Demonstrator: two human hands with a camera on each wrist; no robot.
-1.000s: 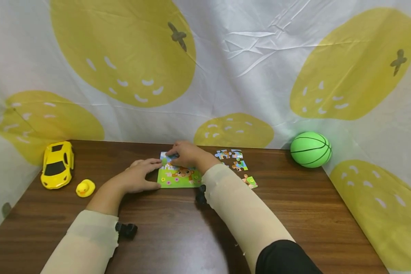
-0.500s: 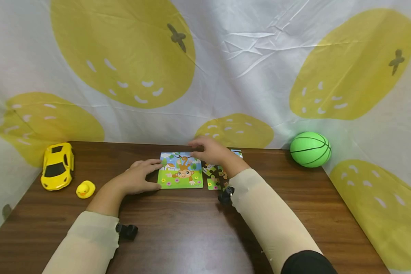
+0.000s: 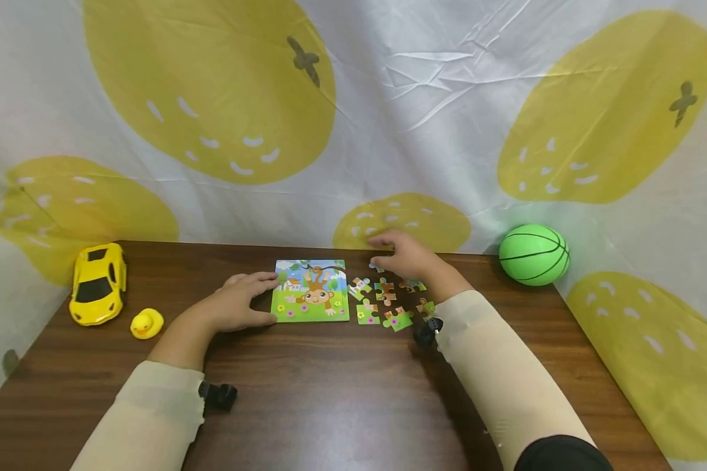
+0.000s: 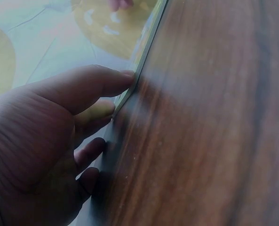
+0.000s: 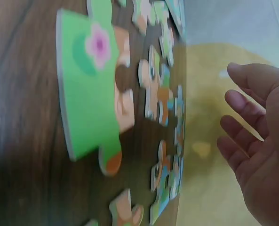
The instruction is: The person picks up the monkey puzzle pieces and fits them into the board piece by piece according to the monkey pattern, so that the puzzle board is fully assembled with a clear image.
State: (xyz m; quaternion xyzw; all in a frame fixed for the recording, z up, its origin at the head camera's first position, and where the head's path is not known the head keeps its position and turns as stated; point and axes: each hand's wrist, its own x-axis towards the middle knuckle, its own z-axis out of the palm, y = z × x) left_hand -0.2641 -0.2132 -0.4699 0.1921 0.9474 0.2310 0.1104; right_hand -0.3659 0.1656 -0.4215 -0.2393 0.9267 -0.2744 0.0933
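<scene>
In the head view, a rectangular monkey picture board (image 3: 311, 297) lies flat on the table. My left hand (image 3: 235, 304) rests at its left side, with the fingertips at the left edge and the thumb at the near corner. The left wrist view shows the thumb tip against the board's thin edge (image 4: 149, 42). Several loose jigsaw pieces (image 3: 385, 292) lie right of the board. Over the back pieces hovers my right hand (image 3: 412, 256), its fingers spread apart with nothing between them. In the right wrist view, a green piece with a pink flower (image 5: 90, 94) lies closest.
A yellow toy car (image 3: 98, 284) and a yellow rubber duck (image 3: 146, 324) stand at the left of the wooden table (image 3: 330, 399). In the back right corner sits a green ball (image 3: 534, 255). A patterned cloth (image 3: 365, 131) hangs behind and along the sides.
My right hand has moved right, from over the board to above the loose pieces, uncovering the board's picture. My left hand has stayed at the board's left edge.
</scene>
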